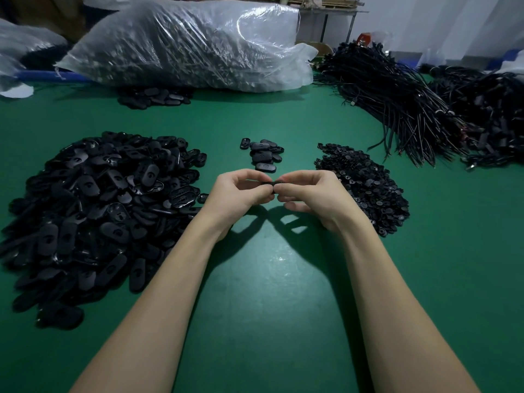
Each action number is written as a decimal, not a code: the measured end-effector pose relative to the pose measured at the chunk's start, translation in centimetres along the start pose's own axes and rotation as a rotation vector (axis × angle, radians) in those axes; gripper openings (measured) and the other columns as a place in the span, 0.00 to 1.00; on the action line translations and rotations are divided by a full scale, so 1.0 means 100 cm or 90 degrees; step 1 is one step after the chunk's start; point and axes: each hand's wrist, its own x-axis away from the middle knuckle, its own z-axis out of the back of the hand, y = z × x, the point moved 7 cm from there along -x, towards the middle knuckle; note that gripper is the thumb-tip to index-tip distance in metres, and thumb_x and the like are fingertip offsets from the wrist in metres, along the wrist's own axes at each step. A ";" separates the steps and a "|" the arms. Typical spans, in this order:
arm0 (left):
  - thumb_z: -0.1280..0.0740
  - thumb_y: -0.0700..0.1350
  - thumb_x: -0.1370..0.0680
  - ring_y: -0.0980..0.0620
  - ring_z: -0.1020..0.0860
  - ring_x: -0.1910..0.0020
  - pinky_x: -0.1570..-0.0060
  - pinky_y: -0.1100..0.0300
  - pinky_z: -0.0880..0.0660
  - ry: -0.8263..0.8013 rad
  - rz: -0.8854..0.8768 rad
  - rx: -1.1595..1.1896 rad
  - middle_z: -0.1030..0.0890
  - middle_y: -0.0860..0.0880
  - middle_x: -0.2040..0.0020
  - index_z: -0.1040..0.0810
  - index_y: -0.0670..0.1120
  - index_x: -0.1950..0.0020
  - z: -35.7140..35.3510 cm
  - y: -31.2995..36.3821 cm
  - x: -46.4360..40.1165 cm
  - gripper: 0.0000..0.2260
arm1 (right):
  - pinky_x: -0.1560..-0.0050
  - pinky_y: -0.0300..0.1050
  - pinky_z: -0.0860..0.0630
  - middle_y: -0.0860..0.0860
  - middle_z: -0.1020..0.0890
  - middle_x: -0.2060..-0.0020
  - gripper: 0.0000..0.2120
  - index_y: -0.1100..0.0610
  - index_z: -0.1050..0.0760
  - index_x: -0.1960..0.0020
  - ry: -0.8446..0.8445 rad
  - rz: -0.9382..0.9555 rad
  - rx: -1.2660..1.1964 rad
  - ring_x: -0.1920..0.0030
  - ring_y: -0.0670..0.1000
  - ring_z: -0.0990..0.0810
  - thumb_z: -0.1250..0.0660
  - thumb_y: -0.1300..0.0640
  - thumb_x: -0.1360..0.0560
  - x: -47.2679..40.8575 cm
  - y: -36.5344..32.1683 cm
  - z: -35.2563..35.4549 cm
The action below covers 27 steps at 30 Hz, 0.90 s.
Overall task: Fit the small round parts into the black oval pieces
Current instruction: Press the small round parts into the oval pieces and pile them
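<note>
head view: at the centre of the frame the left hand (241,191) and the right hand (309,191) meet above the green table mat (269,279), fingers curled, both pinching one black oval piece (262,181) held edge-on between them. only its thin matte rim shows; whether a small round part sits in it is hard to tell, since the fingertips cover the joint. bare forearms run down to the lower corners, throwing sharp shadows on the mat.

left of centre lies a broad heap of black oval pieces (99,211), flat, rounded shells of dull plastic, some showing a keyhole-shaped opening, some lying hollow side up. right of the hands, just beside the right wrist, is a lower heap of small round parts (365,185), dark, disc-like and knobbly. above the hands, a little clutch of oval pieces (263,156) lies apart from both heaps.

the mat is smooth, slightly glossy, with a soft glare near the lower middle. across the top of the frame sits a large clear plastic bag (192,43), crinkled and shiny, stuffed with dark stock; a few more ovals spill out under its front edge (154,97). in the upper right, bundles of black cables (397,100) fan across the mat. behind them stands a pale wall (453,21).
</note>
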 end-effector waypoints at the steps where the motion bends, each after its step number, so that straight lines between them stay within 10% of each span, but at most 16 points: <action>1: 0.27 0.33 0.25 0.51 0.15 0.59 0.55 0.64 0.20 0.005 0.001 -0.003 0.14 0.44 0.58 0.17 0.42 0.52 0.001 0.000 0.000 0.05 | 0.61 0.37 0.19 0.52 0.12 0.62 0.06 0.60 0.16 0.51 -0.004 0.009 -0.001 0.61 0.47 0.13 0.23 0.66 0.27 0.000 -0.001 -0.001; 27: 0.27 0.35 0.23 0.51 0.14 0.57 0.52 0.62 0.19 -0.001 -0.016 -0.141 0.13 0.49 0.60 0.17 0.46 0.54 0.003 -0.005 -0.002 0.06 | 0.55 0.48 0.14 0.53 0.13 0.64 0.05 0.58 0.17 0.58 0.072 0.071 0.141 0.62 0.53 0.12 0.24 0.66 0.27 -0.003 0.002 -0.005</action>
